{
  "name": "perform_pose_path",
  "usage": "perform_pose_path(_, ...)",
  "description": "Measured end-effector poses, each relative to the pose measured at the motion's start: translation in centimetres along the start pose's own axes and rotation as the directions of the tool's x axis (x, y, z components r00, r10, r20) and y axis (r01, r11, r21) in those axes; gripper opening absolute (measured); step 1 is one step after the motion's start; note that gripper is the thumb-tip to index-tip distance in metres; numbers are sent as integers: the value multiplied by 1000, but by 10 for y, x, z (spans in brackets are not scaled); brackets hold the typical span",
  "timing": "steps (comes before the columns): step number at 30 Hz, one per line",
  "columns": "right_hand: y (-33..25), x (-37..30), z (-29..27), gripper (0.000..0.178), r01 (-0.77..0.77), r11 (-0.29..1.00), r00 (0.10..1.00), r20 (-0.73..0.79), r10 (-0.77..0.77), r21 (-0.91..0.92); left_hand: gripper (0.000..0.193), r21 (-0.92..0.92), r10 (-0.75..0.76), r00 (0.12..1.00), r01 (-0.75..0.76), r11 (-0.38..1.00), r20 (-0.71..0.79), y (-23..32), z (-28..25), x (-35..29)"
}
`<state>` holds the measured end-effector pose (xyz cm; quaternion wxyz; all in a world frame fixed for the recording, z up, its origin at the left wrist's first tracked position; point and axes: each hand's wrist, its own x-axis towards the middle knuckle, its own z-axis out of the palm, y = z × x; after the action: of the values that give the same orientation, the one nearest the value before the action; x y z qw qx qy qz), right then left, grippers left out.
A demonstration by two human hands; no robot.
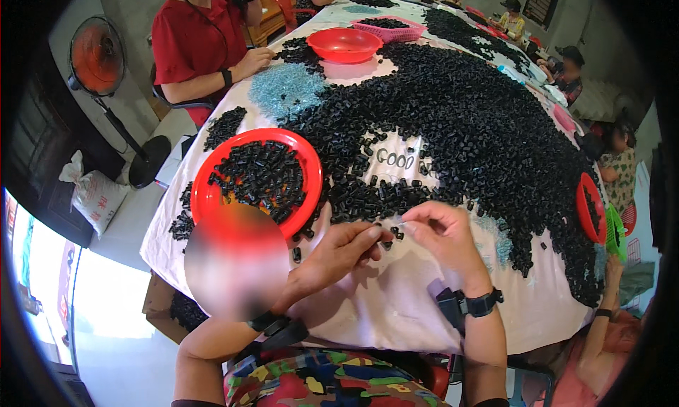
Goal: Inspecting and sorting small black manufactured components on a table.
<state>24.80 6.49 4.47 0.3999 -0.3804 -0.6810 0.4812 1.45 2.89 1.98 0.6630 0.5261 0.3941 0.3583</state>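
Observation:
My left hand [338, 251] is closed, its thumb and fingertips pinching a small black plastic piece [386, 235] over the near part of the table. Just right of it, my right hand [448, 237] pinches a tiny clear piece [400, 221], too small to make out well. The fingertips of both hands are close together but apart. Beyond them spreads a big heap of small black plastic pieces [481, 117]. A red basin [315, 168] with more black pieces stands to the left of my left hand; a round blur hides its near edge.
Pale cloth [382, 301] with some printed lettering covers the table. Small clear pieces lie in a pile [286, 89] at far left and another [498, 239] at right. Beyond are a second red basin [345, 45] and a pink basket [390, 29]. Several people sit around; a fan [99, 57] stands left.

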Motion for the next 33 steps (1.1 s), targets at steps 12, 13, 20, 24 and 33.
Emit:
perform_pose_path(12,-2,3,29,18,194,957,979,99,-176,-216,25,-583,-162,984,89,807,-74,2,8,-21)
perform_pose_path(13,-1,4,28,20,219,941,975,81,-205,-256,22,-584,-140,988,72,809,-71,-6,6,-15)
perform_pose_path(20,9,2,20,17,110,981,993,-27,-116,-161,23,-481,-17,996,-26,876,-85,-15,7,5)
perform_pose_path(24,10,4,23,13,305,906,950,28,-311,-293,29,-428,-70,994,28,904,-85,-13,1,-5)
perform_pose_path(33,16,5,31,13,378,897,925,58,-375,-228,26,-283,-92,988,55,957,-120,-7,-10,-18)
